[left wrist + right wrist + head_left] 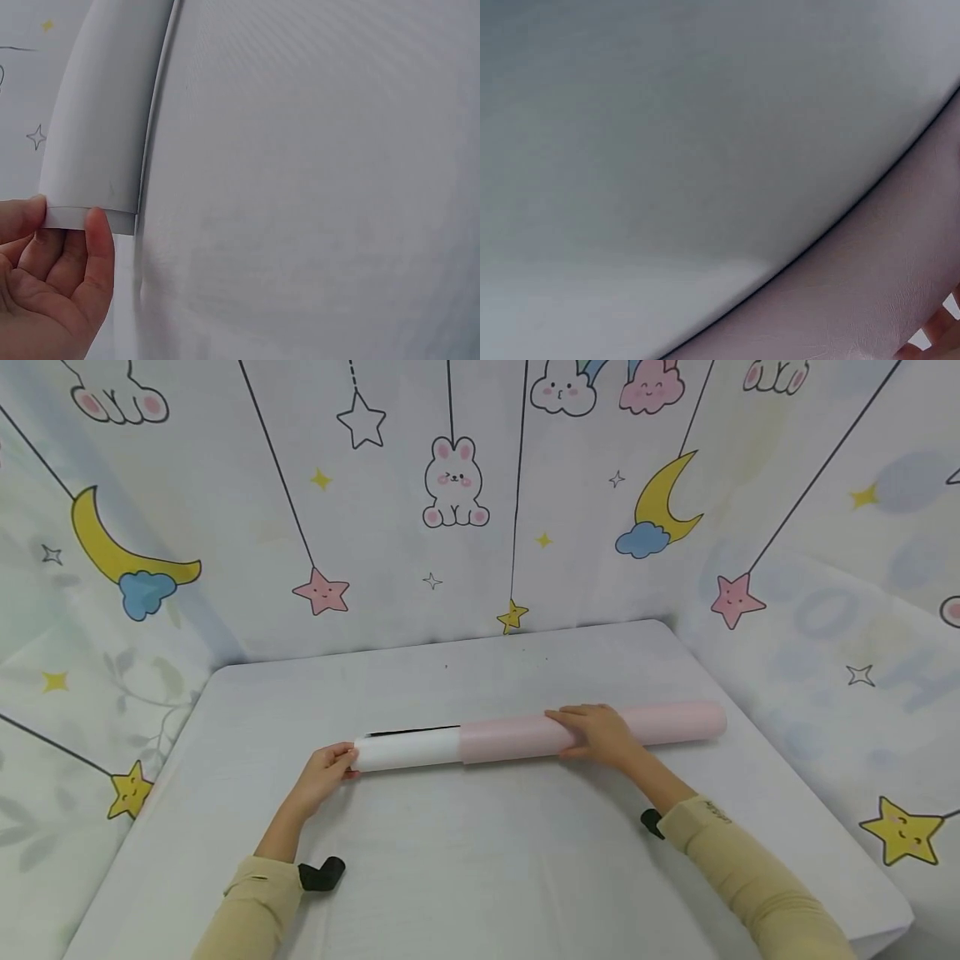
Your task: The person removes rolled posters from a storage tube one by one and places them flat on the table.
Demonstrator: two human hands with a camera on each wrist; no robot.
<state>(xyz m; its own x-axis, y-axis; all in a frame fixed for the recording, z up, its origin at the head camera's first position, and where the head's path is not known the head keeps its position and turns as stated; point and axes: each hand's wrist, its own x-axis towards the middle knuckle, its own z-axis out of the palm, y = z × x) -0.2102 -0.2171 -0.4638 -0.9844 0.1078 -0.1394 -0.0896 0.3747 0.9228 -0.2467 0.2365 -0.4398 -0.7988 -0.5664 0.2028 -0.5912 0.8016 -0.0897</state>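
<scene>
A long roll lies across the white table, with a pink sleeve-like outer sheet [510, 737] wrapped over its right part. The white roll [408, 750] sticks out of the pink one on the left, a thin dark strip along its far side. My left hand [309, 787] pinches the white roll's left end; in the left wrist view, overlapping layers show at that end, between thumb and fingers. Around the middle of the pink roll, my right hand [602, 737] holds with fingers over the top and thumb on the near side. The right wrist view shows pink surface [840, 292] and some fingertips.
The white-covered table [480, 860] extends in front of and behind the roll. Printed fabric walls [397, 543] with stars, moons and rabbits stand at the back and both sides. A black wrist mount [322, 874] juts from the left cuff.
</scene>
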